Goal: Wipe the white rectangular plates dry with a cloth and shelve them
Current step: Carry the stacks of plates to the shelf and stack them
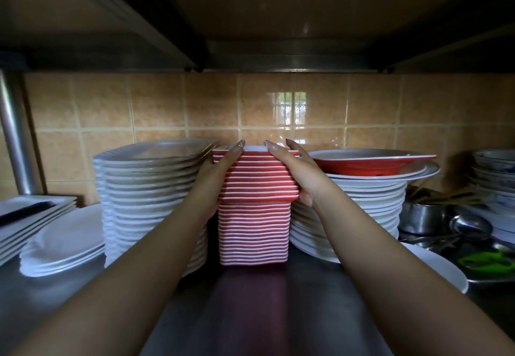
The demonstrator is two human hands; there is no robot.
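Head view: left hand (220, 171) and right hand (295, 171) grip the upper red stack (260, 177); lower it square onto the bottom stack (253, 236), mid-shelf (306, 300).

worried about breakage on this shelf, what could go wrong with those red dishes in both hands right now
1. The upper batch of red square dishes with white rims, held between the left hand and right hand, sits offset on the lower red stack; it may slide or tip.
2. The tall stack of white round plates stands close on the left; an elbow or nudge might topple it.
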